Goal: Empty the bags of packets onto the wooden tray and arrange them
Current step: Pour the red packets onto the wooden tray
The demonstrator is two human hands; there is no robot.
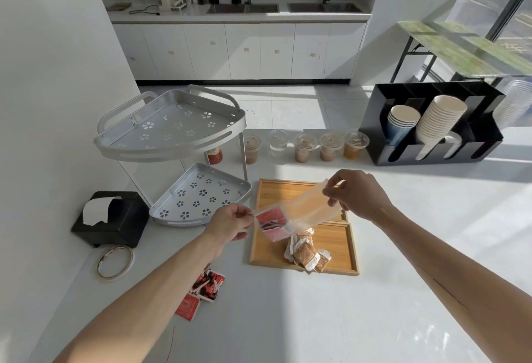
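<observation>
Left hand (230, 223) | bag (299, 208) low end | right hand (358, 194) high end

No legible text on any packet or cup.

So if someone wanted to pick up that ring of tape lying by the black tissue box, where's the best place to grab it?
The thin ring of tape lies flat on the white counter, so come straight down from above and pinch its band, one finger inside the hoop and one outside. The near-right arc looks easiest, since the black tissue box crowds the far side.
</observation>
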